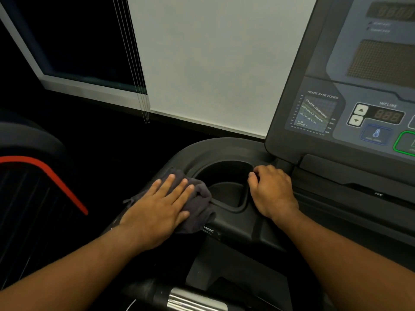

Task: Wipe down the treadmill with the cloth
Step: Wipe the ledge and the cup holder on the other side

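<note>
— Where is the cloth [203, 207]?
— Under the left hand [157, 205], fingers straight, pressed flat on the treadmill [224, 149] ledge, at nine o'clock of the holder [224, 173].
— And the right hand [271, 194]?
— Curled on the holder's rim at three o'clock (bracing, it seems). The holder lies at three o'clock of the cloth, so the left hand is likely to reach it first.
</note>
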`<state>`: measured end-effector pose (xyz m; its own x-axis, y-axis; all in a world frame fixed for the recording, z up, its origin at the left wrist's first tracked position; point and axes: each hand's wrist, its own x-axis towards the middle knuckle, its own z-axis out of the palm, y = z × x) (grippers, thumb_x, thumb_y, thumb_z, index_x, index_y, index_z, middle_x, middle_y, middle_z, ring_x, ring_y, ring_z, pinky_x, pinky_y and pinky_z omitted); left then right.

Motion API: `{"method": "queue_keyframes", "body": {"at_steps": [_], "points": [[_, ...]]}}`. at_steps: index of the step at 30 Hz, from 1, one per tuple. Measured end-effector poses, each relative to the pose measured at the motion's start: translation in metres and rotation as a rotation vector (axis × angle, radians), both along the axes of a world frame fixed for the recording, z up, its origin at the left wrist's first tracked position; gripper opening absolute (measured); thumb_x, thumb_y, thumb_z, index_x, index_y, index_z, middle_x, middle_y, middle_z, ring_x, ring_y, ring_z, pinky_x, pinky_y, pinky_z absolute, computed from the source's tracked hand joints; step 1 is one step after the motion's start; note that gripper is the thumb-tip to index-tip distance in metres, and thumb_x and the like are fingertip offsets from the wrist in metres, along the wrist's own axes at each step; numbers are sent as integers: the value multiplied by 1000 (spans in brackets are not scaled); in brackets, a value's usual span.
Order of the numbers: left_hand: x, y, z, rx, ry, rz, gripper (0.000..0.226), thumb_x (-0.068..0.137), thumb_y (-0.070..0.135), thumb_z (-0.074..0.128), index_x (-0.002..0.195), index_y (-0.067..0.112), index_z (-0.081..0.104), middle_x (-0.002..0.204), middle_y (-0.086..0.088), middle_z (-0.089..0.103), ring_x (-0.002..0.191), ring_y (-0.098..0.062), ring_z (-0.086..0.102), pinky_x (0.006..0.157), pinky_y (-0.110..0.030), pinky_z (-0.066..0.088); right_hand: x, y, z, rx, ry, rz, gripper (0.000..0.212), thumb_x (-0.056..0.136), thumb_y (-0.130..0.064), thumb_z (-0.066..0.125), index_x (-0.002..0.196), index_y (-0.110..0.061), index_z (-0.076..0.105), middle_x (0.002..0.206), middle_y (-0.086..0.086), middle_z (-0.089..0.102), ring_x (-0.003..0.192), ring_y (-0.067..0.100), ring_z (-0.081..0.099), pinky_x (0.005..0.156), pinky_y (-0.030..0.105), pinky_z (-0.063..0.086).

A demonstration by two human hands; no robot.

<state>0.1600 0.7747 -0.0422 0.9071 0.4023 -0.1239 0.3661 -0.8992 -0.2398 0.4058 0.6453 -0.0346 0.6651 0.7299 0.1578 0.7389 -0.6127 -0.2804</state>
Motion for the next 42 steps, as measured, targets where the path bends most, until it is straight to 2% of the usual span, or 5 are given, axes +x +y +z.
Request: {"method": "queue_keyframes", "body": {"at_steps": [5,17,25,35,42], "points": [[38,13,1,10,-44,52,67,94,60,-5,145,21,-20,160,0,-17,149,-27,-16,119,-42,-5,1,-1,-1,-2,6,2,37,100,-39,34,115,-18,61,112,5,61,104,22,54,98,38,38],[129,74,17,-231,-58,98,60,100,55,9,154,36,-6,163,8,-14,150,-25,-7,121,-49,7,2,-1,-1,-28,2,-3,33,101,-35,33,118,-21,58,114,3,60,103,20,52,97,36,37],[140,88,4,-259,-221,346,63,98,59,28,154,37,9,161,-3,16,131,-40,38,102,-50,38,3,2,-3,-26,-30,-22,28,99,-35,37,108,-21,60,109,3,62,100,23,54,92,36,35],[38,26,0,-62,-101,290,69,100,38,24,150,24,-22,163,-10,-11,146,-39,15,113,-45,29,0,-1,1,-67,-28,3,34,100,-36,34,114,-17,59,113,6,60,103,25,53,97,37,36],[10,-9,-4,41,-219,208,45,93,31,49,134,14,59,142,-8,55,130,-32,50,100,-50,45,-1,-2,2,-85,-16,20,38,101,-36,30,118,-16,58,117,7,59,106,25,52,99,38,37]]}}
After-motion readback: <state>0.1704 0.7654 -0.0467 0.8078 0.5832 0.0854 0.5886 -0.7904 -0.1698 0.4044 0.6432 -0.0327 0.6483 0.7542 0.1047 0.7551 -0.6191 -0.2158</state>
